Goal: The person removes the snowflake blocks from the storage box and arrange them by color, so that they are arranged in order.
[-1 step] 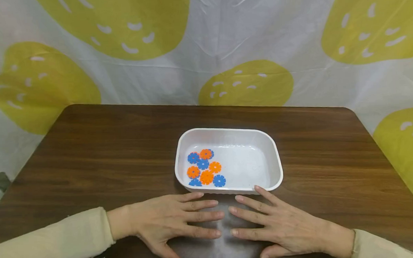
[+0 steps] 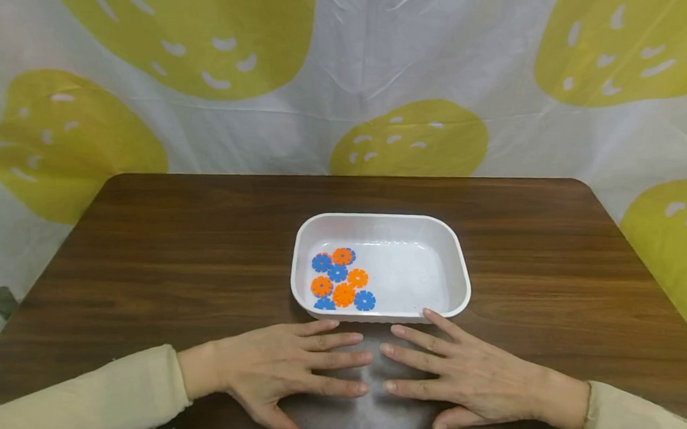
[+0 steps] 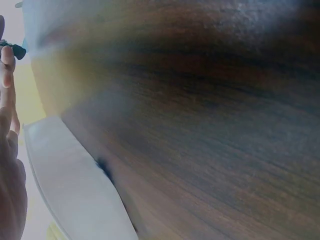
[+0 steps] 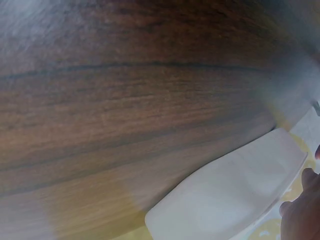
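My left hand [image 2: 295, 364] is spread flat, palm down, in front of the white plastic tub [image 2: 457, 254], its fingers pointing right. Opposite it my right hand [image 2: 471, 372] points left with fingers apart and straight, one fingertip right at the tub's near rim. Neither hand holds anything. Inside the tub, toward its left end, lie several blue snowflake discs [image 2: 365, 300] and orange snowflake discs [image 2: 321, 286], some overlapping. The tub's side wall [image 3: 75, 185] shows in the left wrist view, with part of the left hand at the edge; the right wrist view shows the wall [image 4: 220, 195] too.
The tub stands on a dark brown wood-grain table [image 2: 178, 260] with rounded far corners. Behind the table hangs a white cloth [image 2: 429, 57] with large yellow shapes. A small dark object [image 2: 3, 301] is beyond the table's left edge.
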The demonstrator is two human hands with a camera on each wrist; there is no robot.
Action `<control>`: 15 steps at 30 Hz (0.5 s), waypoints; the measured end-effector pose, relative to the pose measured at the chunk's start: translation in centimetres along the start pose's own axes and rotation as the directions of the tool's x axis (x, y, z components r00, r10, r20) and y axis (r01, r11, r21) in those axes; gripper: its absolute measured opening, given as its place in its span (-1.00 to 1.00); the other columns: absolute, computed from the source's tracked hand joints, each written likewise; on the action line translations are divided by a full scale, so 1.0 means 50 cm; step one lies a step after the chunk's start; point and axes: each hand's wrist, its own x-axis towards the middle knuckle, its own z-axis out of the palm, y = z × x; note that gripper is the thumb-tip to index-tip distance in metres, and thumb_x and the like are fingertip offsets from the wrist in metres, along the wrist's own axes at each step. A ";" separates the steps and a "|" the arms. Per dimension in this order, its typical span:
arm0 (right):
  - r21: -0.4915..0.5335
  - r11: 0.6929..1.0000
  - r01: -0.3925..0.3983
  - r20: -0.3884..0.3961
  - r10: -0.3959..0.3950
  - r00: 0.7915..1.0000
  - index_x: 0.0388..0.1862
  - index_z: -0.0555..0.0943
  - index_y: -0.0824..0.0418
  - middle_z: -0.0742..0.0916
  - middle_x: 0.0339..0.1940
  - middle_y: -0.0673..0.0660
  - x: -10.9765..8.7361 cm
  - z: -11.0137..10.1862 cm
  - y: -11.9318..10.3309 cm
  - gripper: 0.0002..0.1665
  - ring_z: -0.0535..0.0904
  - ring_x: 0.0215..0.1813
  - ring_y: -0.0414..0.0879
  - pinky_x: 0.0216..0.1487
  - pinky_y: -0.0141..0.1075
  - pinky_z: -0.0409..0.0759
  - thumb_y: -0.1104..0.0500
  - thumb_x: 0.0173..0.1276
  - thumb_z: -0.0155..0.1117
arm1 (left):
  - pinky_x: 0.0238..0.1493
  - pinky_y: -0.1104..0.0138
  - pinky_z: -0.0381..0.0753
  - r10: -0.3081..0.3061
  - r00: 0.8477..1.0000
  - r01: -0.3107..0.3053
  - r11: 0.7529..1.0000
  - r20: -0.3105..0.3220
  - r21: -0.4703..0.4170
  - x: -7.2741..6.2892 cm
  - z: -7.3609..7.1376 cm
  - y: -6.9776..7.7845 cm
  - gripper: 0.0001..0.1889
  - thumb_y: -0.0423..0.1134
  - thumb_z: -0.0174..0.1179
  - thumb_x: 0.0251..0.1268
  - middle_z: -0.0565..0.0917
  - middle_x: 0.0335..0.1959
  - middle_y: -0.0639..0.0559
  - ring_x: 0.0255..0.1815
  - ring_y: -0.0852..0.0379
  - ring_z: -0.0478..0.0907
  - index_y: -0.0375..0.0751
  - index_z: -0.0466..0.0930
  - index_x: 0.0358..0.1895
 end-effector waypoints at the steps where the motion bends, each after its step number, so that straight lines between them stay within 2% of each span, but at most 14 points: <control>1: -0.001 1.000 -0.001 -0.001 0.001 1.000 0.45 0.23 -0.01 0.32 0.44 0.21 0.000 0.000 0.000 -0.24 0.17 0.44 0.22 0.43 0.20 -0.16 -0.35 0.41 -0.22 | 0.48 0.05 -0.02 -0.001 1.000 0.001 1.000 -0.001 0.001 0.000 0.000 0.000 -0.07 0.42 0.00 0.12 -0.02 0.53 -0.08 0.53 -0.08 -0.12 -0.02 0.06 0.48; 7: -0.008 1.000 0.005 -0.036 -0.006 0.999 0.44 0.25 0.03 0.36 0.42 0.24 0.003 -0.001 0.001 -0.25 0.22 0.42 0.19 0.43 0.19 -0.12 -0.33 0.42 -0.21 | 0.48 0.08 0.01 -0.014 0.999 0.014 1.000 -0.033 0.003 0.002 -0.001 -0.002 -0.08 0.43 -0.02 0.13 0.02 0.52 -0.08 0.53 -0.08 -0.11 -0.02 0.08 0.47; 11: 0.026 1.000 -0.007 -0.136 0.011 0.991 0.35 0.37 0.14 0.46 0.32 0.24 0.014 -0.010 0.010 -0.31 0.34 0.35 0.09 0.45 0.07 0.01 -0.25 0.44 -0.13 | 0.47 0.12 0.06 -0.072 0.993 0.070 0.997 -0.093 -0.018 0.003 -0.008 -0.013 -0.10 0.42 0.00 0.14 0.07 0.50 -0.10 0.52 -0.08 -0.06 -0.04 0.12 0.46; 13: 0.076 0.997 -0.029 -0.228 0.045 0.973 0.26 0.46 0.22 0.55 0.22 0.22 0.025 -0.017 0.021 -0.38 0.43 0.25 0.04 0.40 -0.05 0.18 -0.17 0.44 -0.03 | 0.45 0.12 0.10 -0.127 0.980 0.124 0.992 -0.153 -0.031 0.001 -0.013 -0.025 -0.10 0.39 0.06 0.13 0.13 0.48 -0.12 0.50 -0.08 0.01 -0.10 0.16 0.43; 15: 0.148 0.987 -0.064 -0.330 0.110 0.938 0.14 0.54 0.29 0.62 0.08 0.17 0.039 -0.023 0.034 -0.47 0.51 0.11 -0.02 0.27 -0.20 0.35 -0.07 0.43 0.06 | 0.45 0.14 0.12 -0.205 0.951 0.194 0.979 -0.230 -0.067 -0.005 -0.016 -0.041 -0.11 0.32 0.13 0.12 0.19 0.46 -0.13 0.48 -0.08 0.08 -0.17 0.20 0.41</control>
